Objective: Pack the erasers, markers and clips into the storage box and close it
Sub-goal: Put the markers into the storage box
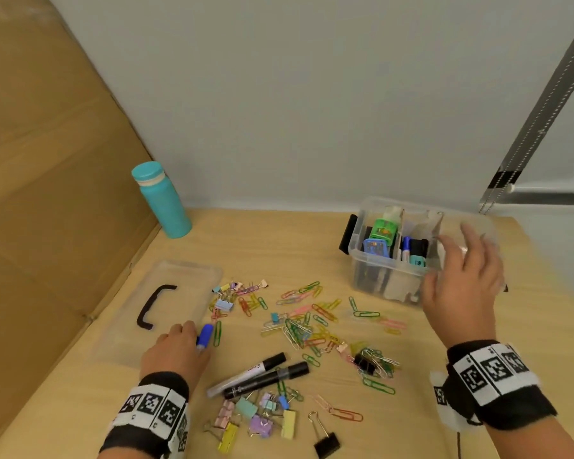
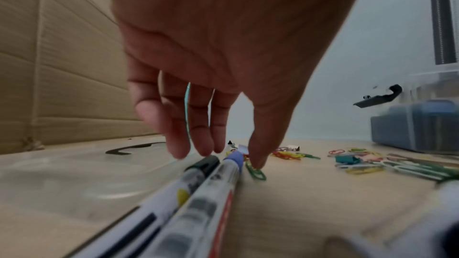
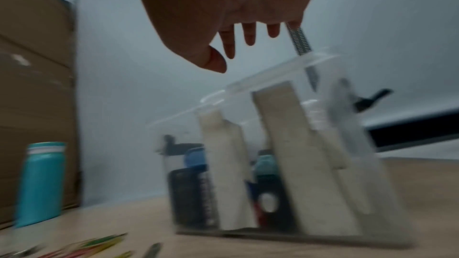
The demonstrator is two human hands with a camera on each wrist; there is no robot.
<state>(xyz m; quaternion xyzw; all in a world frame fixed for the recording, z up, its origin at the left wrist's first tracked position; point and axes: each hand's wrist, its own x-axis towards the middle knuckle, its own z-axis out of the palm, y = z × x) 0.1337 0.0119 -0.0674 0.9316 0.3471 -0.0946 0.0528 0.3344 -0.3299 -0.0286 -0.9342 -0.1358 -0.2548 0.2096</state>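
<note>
While the left hand [image 1: 174,351] reaches fingers-down onto a blue-capped marker [image 1: 205,336] without clasping it, the right hand [image 1: 464,286] hovers spread and empty beside the storage box [image 1: 378,276].

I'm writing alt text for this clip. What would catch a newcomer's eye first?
Probably the colourful paper clips scattered across the middle of the wooden table, with pastel binder clips near the front edge. At the back left a teal bottle stands upright. The right hand reaches over the open clear storage box, while the left hand touches a blue-capped marker beside the lid.
</note>
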